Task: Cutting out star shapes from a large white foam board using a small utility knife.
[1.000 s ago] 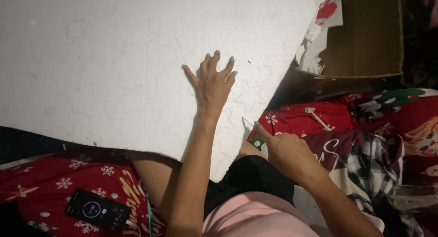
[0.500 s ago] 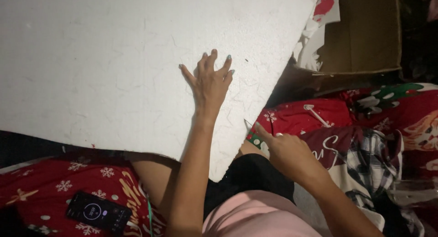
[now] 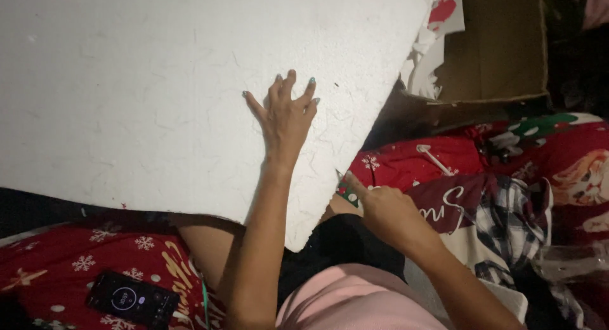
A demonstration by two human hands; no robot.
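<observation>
White foam board (image 3: pixel 158 95) cut off top and left, cutter (image 3: pixel 347 189) mostly hidden

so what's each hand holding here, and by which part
The right hand grips a small green-handled cutter by its handle, its tip at the white foam board's edge. The left hand just presses flat on the board.

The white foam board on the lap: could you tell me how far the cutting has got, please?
No finished cut shows on the white foam board. In hand: the left hand lies flat on it, while the right hand holds a small cutter at its right edge. Practically the whole cut looks left.
</observation>
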